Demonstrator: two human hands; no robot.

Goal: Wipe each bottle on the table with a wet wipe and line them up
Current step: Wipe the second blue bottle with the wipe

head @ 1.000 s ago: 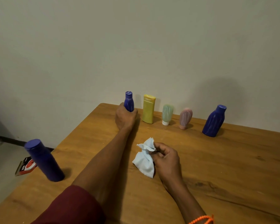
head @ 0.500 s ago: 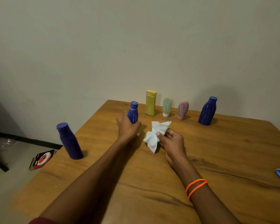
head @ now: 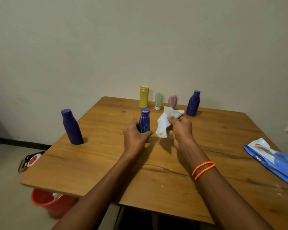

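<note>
My left hand (head: 135,135) grips a small ribbed blue bottle (head: 144,121), upright near the middle of the wooden table (head: 156,163). Just to its right, my right hand (head: 181,130) holds a crumpled white wet wipe (head: 166,122), close to the bottle but apart from it. Along the far edge stand a yellow bottle (head: 143,97), a pale green tube (head: 158,101), a pink tube (head: 172,100) and a ribbed blue bottle (head: 193,103). A larger blue bottle (head: 71,127) stands alone near the left edge.
A blue wet-wipe pack (head: 273,158) lies at the table's right edge. Below the table's near left corner sits a red bucket (head: 51,201) with used wipes in it. A small red and black box (head: 30,161) lies on the floor at left.
My left hand has drawn the small blue bottle back from the far row toward the table's middle. My right hand has lifted the wipe up beside it. The view has pulled back.
</note>
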